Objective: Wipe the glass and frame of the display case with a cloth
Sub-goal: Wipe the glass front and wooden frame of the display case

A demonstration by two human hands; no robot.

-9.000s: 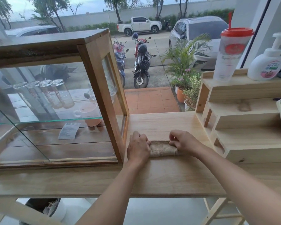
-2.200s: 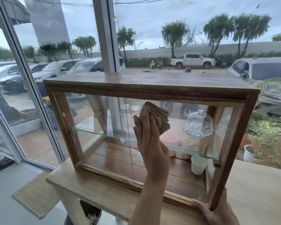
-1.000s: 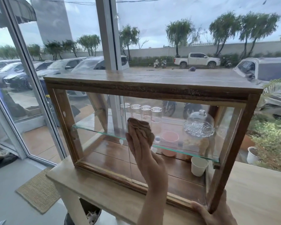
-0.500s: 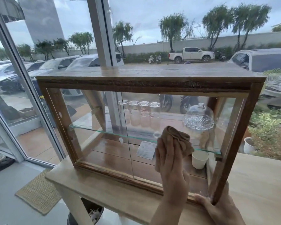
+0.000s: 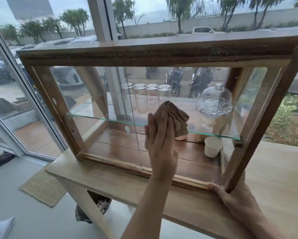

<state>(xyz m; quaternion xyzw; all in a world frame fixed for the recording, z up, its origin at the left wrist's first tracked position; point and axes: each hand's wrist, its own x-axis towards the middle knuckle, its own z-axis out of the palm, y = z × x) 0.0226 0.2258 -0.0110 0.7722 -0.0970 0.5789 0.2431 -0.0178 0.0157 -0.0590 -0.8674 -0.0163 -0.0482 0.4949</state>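
Note:
The display case (image 5: 155, 56) has a dark wooden frame and a front glass pane (image 5: 100, 94), and it stands on a pale wooden table. My left hand (image 5: 160, 145) presses a crumpled brown cloth (image 5: 177, 116) flat against the middle of the front glass, at the height of the inner glass shelf. My right hand (image 5: 234, 199) grips the case's bottom right front corner at the foot of the right post. Part of the cloth is hidden under my left palm.
Inside the case, several upturned glasses (image 5: 146, 94) and a glass dome (image 5: 215, 99) stand on the glass shelf (image 5: 96, 117), with a white paper cup (image 5: 212, 146) below. The table (image 5: 274, 178) extends right. A woven mat (image 5: 41, 188) and a bin (image 5: 100, 204) are on the floor.
My left hand has slid the cloth up and to the left over the glass, from beside the paper cup to shelf height. My right hand stays on the bottom right corner.

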